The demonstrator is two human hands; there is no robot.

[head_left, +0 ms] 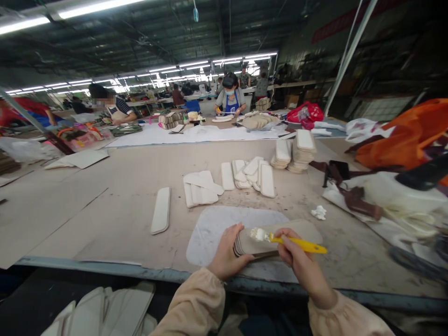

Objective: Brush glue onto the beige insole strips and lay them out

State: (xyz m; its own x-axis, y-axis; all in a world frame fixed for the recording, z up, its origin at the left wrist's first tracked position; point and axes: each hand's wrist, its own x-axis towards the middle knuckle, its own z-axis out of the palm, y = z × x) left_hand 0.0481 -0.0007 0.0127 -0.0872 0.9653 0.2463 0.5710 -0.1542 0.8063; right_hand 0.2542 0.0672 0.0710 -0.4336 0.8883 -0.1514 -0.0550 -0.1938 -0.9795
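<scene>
My right hand (297,252) is closed around the yellow handle of a brush (303,244). White paste coats the brush's bristles, which rest on or just over a stack of beige rounded panels (261,245). The left end of that stack sits between the thumb and fingers of my left hand (229,252). Beneath the stack lies a whitish translucent sheet (206,228) with rounded corners. A single pale panel (161,210) lies off to the left. Beyond the sheet are overlapping pale panels (201,189) and another loose group (248,175).
Tall panel stacks (304,149) stand at the back right. A crumpled white scrap (318,213), a white plastic container (402,196) and an orange bag (402,135) are on the right. More panels (105,310) lie below the table's front edge. Across the table a person (230,98) works.
</scene>
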